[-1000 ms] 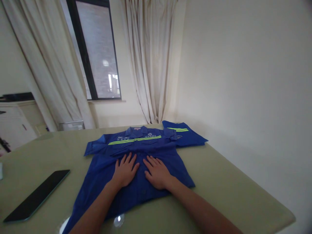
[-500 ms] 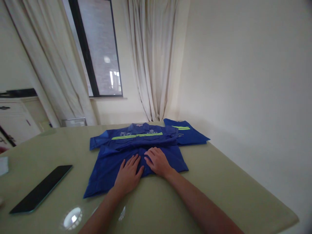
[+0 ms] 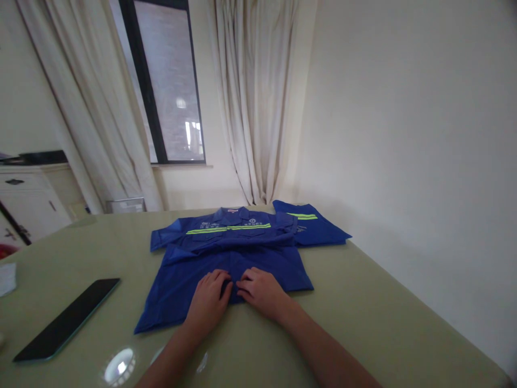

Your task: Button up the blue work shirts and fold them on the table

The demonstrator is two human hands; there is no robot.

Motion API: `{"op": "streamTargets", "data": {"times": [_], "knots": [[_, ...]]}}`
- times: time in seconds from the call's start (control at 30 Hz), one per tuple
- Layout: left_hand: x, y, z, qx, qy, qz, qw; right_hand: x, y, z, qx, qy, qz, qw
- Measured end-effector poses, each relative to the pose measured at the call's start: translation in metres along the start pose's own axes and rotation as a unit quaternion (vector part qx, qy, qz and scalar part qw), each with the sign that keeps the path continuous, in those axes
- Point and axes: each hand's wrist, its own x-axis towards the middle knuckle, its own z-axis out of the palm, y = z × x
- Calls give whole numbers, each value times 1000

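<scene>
A blue short-sleeved work shirt lies front up on the table, collar away from me. A yellow-green reflective stripe crosses its chest, and the fabric is rumpled below it. Near the hem, my left hand has its fingers curled, with thumb and forefinger tips close together on the shirt's front. My right hand faces it just to the right, likewise pinching at the fabric by the centre line. The fingertips partly hide the cloth between them.
Behind the shirt's right sleeve lies a folded blue garment with a similar stripe. A dark flat tablet-like object rests on the table to the left, with a white paper-like item beyond. A wall stands along the right.
Both hands have slid toward me, down the shirt's front to near its hem. Their fingers, spread flatter before, are now curled in with the tips close together.
</scene>
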Motion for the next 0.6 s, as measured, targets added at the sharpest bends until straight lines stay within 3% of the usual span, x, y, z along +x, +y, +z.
{"op": "streamTargets", "data": {"times": [0.2,0.37,0.43,0.6], "knots": [[2,7,2,-191,-15,-18,981,4,-4,4,-50,15,19,998],[4,12,-5,-268,-38,-26,962,4,-2,9,-44,34,6,998],[3,13,-5,-253,-31,-26,967,3,-2,10,-29,46,7,998],[-2,10,1,-74,62,-43,994,3,0,11,40,58,31,997]]}}
